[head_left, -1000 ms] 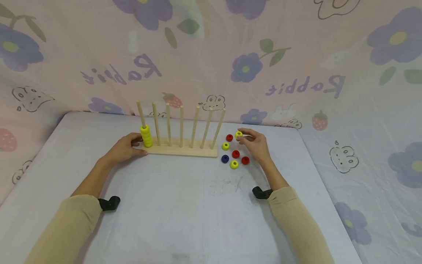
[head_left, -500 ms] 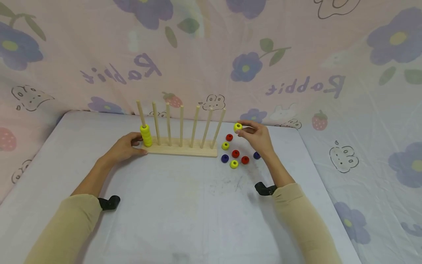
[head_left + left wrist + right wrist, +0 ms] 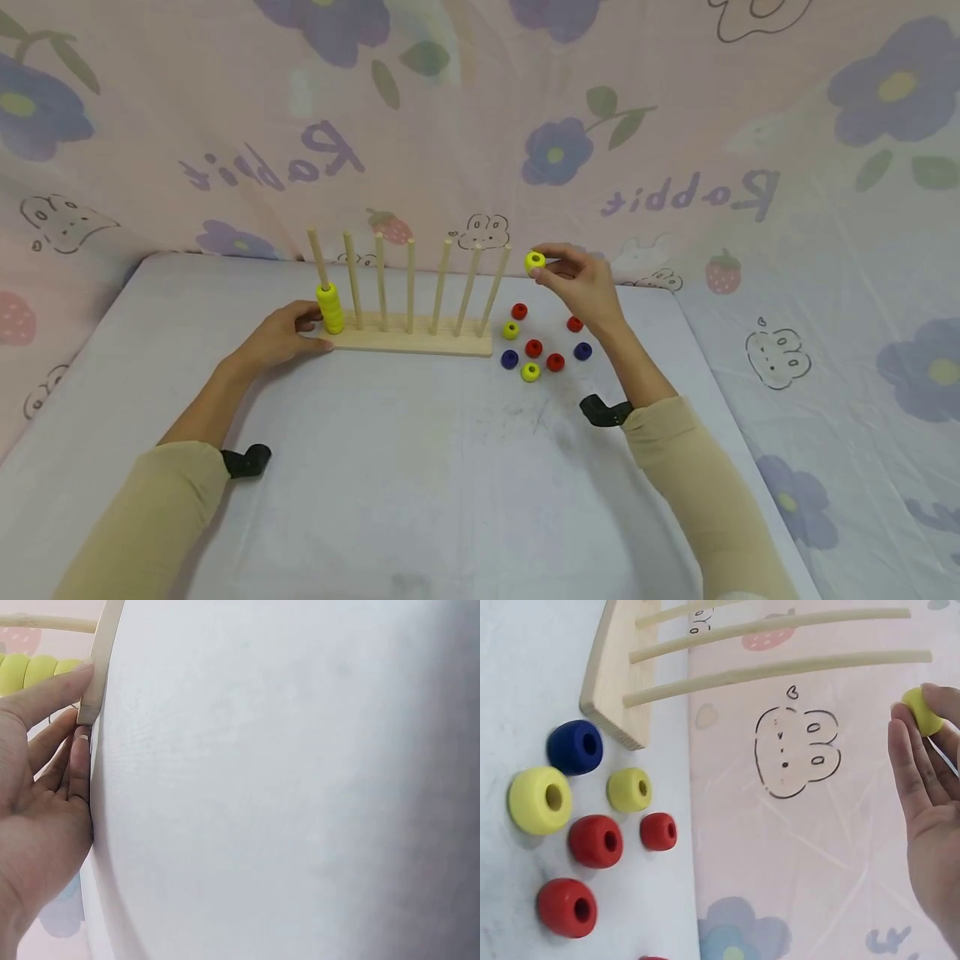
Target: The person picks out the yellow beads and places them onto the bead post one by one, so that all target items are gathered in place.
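Observation:
A wooden peg rack [image 3: 412,341] with a row of upright pegs stands on the table. Its leftmost peg carries a stack of yellow beads [image 3: 330,310]. At the rack's left end my left hand [image 3: 273,337] holds the base, thumb at the front corner and fingers around the end; the left wrist view shows this hand [image 3: 45,802] close up. My right hand [image 3: 581,287] pinches a yellow bead [image 3: 535,262] between thumb and fingers. That bead [image 3: 922,712] is raised off the table, just right of the rightmost peg [image 3: 780,675] and apart from it.
Loose beads lie right of the rack: red ones [image 3: 533,348], yellow ones [image 3: 530,372] and blue ones [image 3: 582,352]. Behind the white table [image 3: 390,467] hangs a patterned cloth [image 3: 450,125].
My right hand has lifted the yellow bead upward and slightly left, to about peg-top height. A blue and a red bead have come into view beneath it. My left hand stays put.

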The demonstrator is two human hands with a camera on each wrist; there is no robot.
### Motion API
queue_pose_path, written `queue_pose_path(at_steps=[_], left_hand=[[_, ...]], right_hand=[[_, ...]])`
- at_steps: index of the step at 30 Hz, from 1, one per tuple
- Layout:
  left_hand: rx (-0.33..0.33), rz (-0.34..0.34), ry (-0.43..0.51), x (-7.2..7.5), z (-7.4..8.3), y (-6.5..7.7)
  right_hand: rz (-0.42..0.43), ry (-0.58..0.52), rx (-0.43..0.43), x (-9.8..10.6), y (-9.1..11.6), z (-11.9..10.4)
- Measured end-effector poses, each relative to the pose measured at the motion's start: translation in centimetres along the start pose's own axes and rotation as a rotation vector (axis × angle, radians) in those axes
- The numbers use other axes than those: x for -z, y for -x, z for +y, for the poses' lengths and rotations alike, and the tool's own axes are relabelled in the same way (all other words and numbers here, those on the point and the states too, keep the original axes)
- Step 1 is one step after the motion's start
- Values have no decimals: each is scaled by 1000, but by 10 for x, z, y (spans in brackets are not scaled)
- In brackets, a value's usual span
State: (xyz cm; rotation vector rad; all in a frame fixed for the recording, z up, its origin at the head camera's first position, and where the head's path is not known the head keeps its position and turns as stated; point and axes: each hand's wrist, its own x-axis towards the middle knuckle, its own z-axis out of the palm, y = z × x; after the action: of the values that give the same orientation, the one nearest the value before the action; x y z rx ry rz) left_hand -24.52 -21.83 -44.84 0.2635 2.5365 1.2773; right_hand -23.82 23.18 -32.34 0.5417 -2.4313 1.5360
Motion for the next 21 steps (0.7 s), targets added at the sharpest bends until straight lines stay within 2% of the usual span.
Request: queue_pose_path(at_steps=[4, 11, 21], left_hand=[[5, -4, -5, 1, 2, 1], [11, -11, 8, 1, 0, -1], [6, -5, 26, 1, 2, 1]], right_hand=[[11, 3, 40, -1, -11, 6], [30, 75, 132, -5, -23, -13], [-11, 3, 223, -16, -42, -30]])
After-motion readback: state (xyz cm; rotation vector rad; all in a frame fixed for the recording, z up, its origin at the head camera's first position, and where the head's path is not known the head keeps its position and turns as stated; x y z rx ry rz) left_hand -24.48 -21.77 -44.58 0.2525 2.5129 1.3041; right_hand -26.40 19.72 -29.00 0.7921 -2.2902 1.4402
